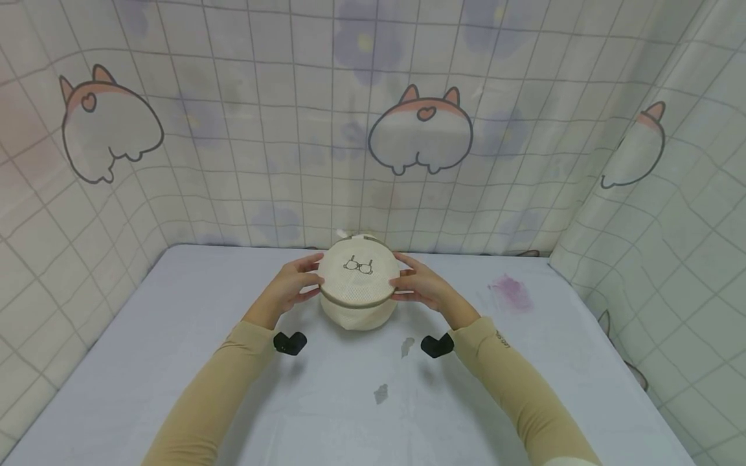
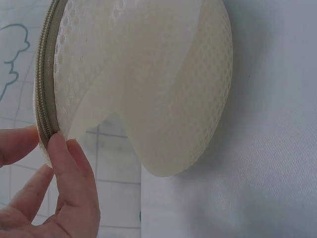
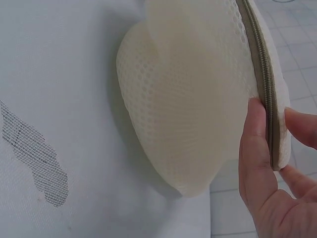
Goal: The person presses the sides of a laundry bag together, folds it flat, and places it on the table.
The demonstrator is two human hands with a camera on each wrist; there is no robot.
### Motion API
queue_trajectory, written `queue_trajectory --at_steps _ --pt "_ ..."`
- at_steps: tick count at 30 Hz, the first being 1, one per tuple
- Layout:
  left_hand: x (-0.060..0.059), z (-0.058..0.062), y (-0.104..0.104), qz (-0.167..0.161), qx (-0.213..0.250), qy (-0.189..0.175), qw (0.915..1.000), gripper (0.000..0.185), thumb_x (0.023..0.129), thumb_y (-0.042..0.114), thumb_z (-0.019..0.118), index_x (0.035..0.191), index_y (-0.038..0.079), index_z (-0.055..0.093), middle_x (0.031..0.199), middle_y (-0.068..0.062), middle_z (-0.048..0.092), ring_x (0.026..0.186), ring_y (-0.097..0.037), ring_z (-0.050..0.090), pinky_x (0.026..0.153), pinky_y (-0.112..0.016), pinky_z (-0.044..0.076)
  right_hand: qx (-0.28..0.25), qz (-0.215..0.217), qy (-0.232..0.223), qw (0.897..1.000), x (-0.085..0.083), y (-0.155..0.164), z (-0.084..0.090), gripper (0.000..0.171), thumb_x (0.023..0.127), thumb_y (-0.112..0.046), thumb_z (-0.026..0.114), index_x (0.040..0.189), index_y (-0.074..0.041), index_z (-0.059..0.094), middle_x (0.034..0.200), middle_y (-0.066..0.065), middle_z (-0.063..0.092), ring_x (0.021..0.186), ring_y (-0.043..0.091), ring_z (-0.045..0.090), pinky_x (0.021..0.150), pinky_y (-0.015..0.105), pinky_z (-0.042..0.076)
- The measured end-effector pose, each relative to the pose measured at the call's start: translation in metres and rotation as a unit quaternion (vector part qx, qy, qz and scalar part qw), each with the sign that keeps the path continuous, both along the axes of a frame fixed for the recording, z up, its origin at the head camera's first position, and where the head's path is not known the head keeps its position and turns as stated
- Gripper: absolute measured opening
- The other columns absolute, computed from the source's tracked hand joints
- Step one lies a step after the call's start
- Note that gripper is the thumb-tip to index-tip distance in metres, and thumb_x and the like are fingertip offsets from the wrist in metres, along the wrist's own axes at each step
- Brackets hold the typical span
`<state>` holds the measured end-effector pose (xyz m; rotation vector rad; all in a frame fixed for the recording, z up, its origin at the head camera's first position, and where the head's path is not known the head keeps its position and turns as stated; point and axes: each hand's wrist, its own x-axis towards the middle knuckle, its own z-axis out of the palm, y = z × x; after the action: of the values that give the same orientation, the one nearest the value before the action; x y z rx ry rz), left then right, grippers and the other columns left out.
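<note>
The round mesh laundry bag [image 1: 358, 285] is gripped at nine and three o'clock by the left hand [image 1: 294, 285] and right hand [image 1: 421, 285], fingers curled round its zipped rim, tilted on the bench [image 1: 175, 362]; its zipper [image 3: 262, 74] appears closed, not yet opened.

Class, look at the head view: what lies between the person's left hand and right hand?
The round mesh laundry bag sits between the left hand and right hand, both holding its zipped rim, as the head view shows.
</note>
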<state>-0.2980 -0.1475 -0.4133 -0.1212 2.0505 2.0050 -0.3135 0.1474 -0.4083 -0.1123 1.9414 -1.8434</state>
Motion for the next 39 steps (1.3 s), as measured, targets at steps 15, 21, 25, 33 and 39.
queue_trajectory --at_steps 15,21,25,33,39 --pt "0.0016 -0.0027 0.0022 0.001 -0.003 -0.005 1.0000 0.072 0.095 -0.005 0.060 0.161 0.013 0.036 0.160 -0.016 0.034 0.123 -0.025 0.052 0.104 -0.040 0.049 -0.010 -0.005 -0.012 1.000 -0.0001 0.0009 -0.0046 0.079 0.099 0.006 0.060 0.165 -0.018 0.022 0.135 0.022 0.045 0.092 0.017 0.063 0.088 0.035 0.059" --pt "0.0008 -0.0035 0.0026 0.003 0.000 -0.005 1.0000 0.072 0.095 -0.005 0.060 0.160 0.013 0.036 0.159 -0.017 0.035 0.121 -0.024 0.053 0.104 -0.039 0.049 -0.014 -0.005 -0.015 1.000 -0.0010 0.0011 -0.0062 0.080 0.099 0.006 0.059 0.165 -0.017 0.021 0.132 0.021 0.045 0.092 0.017 0.063 0.089 0.036 0.059" --pt "0.0000 -0.0050 0.0029 0.004 0.001 -0.004 1.0000 0.072 0.095 -0.006 0.060 0.160 0.013 0.036 0.158 -0.017 0.036 0.122 -0.025 0.053 0.103 -0.039 0.050 -0.013 -0.008 -0.018 1.000 -0.0011 0.0014 -0.0068 0.080 0.099 0.007 0.060 0.165 -0.018 0.022 0.135 0.022 0.044 0.093 0.018 0.062 0.089 0.036 0.059" --pt "-0.0005 -0.0050 0.0039 0.003 0.000 -0.003 1.0000 0.072 0.095 -0.005 0.060 0.160 0.012 0.037 0.158 -0.017 0.037 0.123 -0.026 0.052 0.104 -0.039 0.050 -0.012 -0.009 -0.019 1.000 -0.0014 0.0017 -0.0066 0.081 0.099 0.008 0.059 0.165 -0.017 0.021 0.140 0.024 0.041 0.094 0.018 0.062 0.089 0.036 0.059" --pt "-0.0010 -0.0052 0.0044 0.004 -0.004 -0.002 1.0000 0.071 0.095 -0.005 0.060 0.160 0.011 0.037 0.159 -0.017 0.036 0.122 -0.025 0.052 0.101 -0.037 0.051 -0.012 -0.012 -0.020 1.000 -0.0043 0.0021 -0.0093 0.081 0.099 0.008 0.059 0.165 -0.016 0.020 0.145 0.026 0.037 0.090 0.017 0.063 0.089 0.035 0.059"
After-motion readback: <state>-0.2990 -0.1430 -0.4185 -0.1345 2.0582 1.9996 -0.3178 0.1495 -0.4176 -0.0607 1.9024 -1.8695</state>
